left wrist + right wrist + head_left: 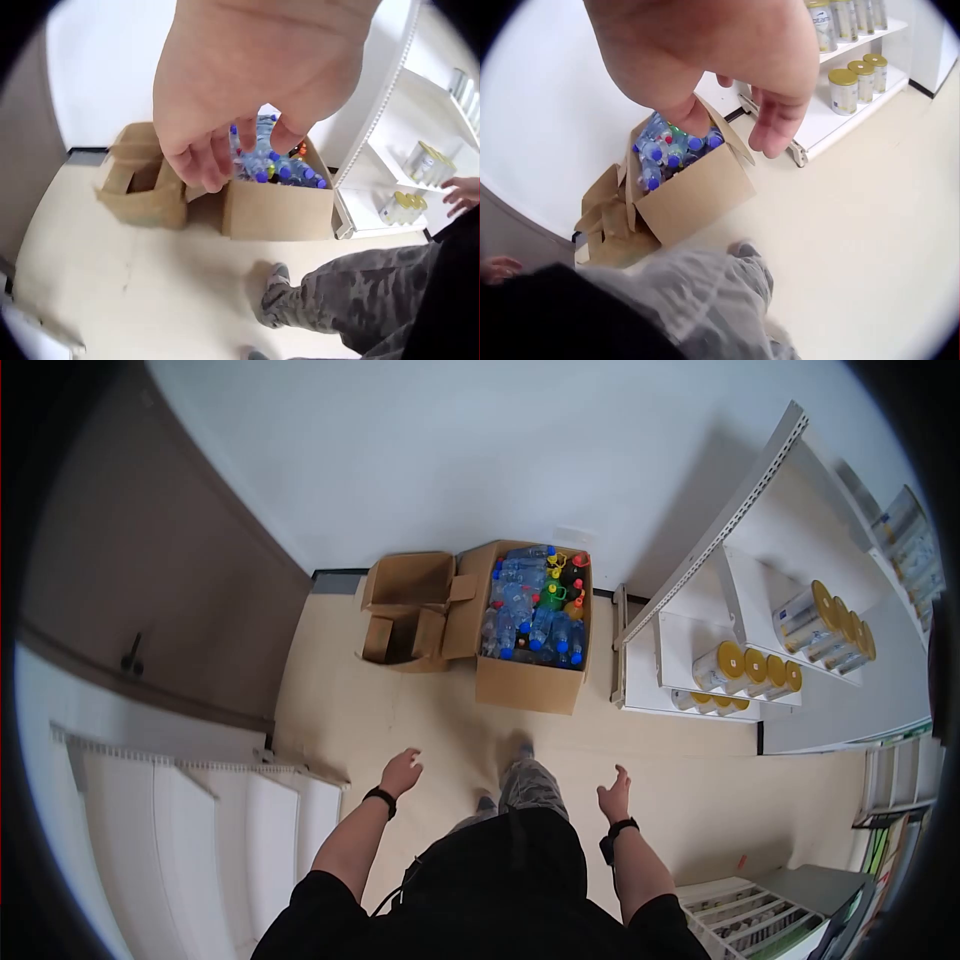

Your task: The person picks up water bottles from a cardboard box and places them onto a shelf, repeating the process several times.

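Both hands hang in the air, holding nothing. In the head view the left hand [402,773] is left of the legs and the right hand [615,796] is to their right, fingers loosely bent. Ahead on the floor stands an open cardboard box [527,685] filled with plastic bottles [516,600], many with blue caps, some with red or yellow. The left wrist view shows the left hand [255,82] in front of that box [279,211]. In the right wrist view the right hand [712,60] is in front of the bottle box [697,196], fingers apart from it.
Smaller open cardboard boxes [408,582] stand left of the bottle box, against the wall. White shelves [690,650] at the right hold tins with gold lids [722,663]. A brown door [165,560] and more white shelving [225,810] are at the left. A low rack [755,920] stands lower right.
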The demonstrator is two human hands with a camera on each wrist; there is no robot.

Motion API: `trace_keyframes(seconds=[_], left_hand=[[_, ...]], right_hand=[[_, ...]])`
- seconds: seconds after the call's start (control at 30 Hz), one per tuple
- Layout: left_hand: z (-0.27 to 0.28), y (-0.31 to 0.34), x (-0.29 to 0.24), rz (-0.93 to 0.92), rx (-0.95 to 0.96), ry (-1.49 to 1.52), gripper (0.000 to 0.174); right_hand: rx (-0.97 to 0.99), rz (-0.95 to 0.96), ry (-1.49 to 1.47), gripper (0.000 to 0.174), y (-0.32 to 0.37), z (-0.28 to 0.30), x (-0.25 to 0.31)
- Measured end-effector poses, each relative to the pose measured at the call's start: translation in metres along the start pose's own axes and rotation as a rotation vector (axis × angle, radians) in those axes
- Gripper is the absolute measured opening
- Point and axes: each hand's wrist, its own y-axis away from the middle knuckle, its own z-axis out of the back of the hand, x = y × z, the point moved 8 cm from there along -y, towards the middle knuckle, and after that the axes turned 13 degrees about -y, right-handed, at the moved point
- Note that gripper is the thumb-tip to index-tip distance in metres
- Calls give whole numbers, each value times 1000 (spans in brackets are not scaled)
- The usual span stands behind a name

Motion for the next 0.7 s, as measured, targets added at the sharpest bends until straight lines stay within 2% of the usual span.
trace_keyframes(seconds=[0.07, 0.1, 0.17, 0.4, 0.47, 0.5, 0.57, 0.67, 0.7], left_hand=[[31, -72, -49, -147, -34, -63, 40], [35, -99, -61, -136, -14, -75, 40], [62, -155, -101, -263, -101, -174, 42], [115, -327, -201, -426, 88, -430, 46], [102, -387, -224, -634, 65, -487, 50], [87, -422, -230, -654, 99, -502, 50], [53, -479, -247, -841, 76, -619, 55], [-11, -563, -265, -909, 196, -732, 59], [-27, -579, -272, -991, 186, -748, 60]], right_hand=[[-5, -53, -36, 66, -60, -27, 12], [2, -61, -42, 64, -91, -47, 18], [26, -101, -70, 62, -157, -92, 29], [126, -301, -422, 52, -284, -252, 112], [170, -758, -1124, 38, -293, -321, 118], [143, -784, -1145, 38, -310, -352, 108], [34, -1028, -1851, 22, -330, -434, 94], [-239, -1027, -2054, 14, -371, -515, 54], [-365, -991, -2150, 15, -386, -523, 53]])
